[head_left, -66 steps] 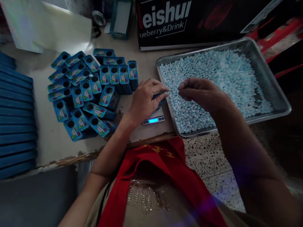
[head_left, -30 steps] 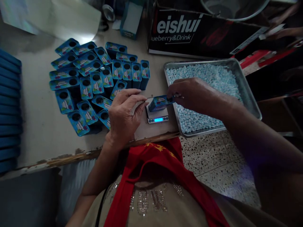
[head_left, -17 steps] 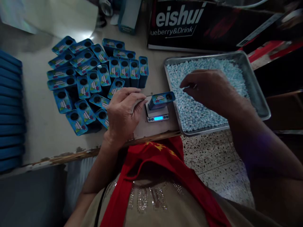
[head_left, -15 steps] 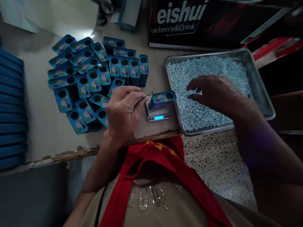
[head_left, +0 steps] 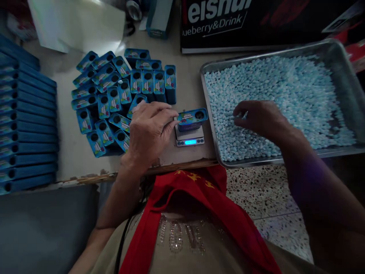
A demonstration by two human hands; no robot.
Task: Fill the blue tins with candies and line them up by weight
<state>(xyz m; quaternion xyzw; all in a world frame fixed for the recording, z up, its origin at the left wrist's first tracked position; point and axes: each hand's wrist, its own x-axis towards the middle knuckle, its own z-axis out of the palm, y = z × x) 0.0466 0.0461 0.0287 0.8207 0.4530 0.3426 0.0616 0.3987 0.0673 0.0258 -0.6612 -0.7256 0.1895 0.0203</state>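
Note:
A small blue candy box [head_left: 192, 116] with a round hole in its top stands on a small digital scale [head_left: 190, 136] with a lit display. My left hand [head_left: 149, 131] reaches in from the left, its thumb and fingertips closed at the box's left end. My right hand [head_left: 261, 120] hovers low over pale blue and white candies [head_left: 288, 83] in a metal tray [head_left: 209, 125]. Its thumb and forefinger are curved, with a gap between the tips; the palm side is hidden. Left of the scale stand many similar blue boxes [head_left: 114, 98], each with a dark hole on top.
Blue boxes are stacked in a tall row [head_left: 28, 133] at the table's left. A black printed carton [head_left: 216, 30] stands behind the tray. At the back are pale sheets [head_left: 82, 26] and a larger teal box [head_left: 159, 19]. The worn table edge [head_left: 182, 166] is nearest my body.
The view has shifted, showing more of the tray and the left stack. My left fingertips are now at the box's end. My right hand is lower, nearer the candies.

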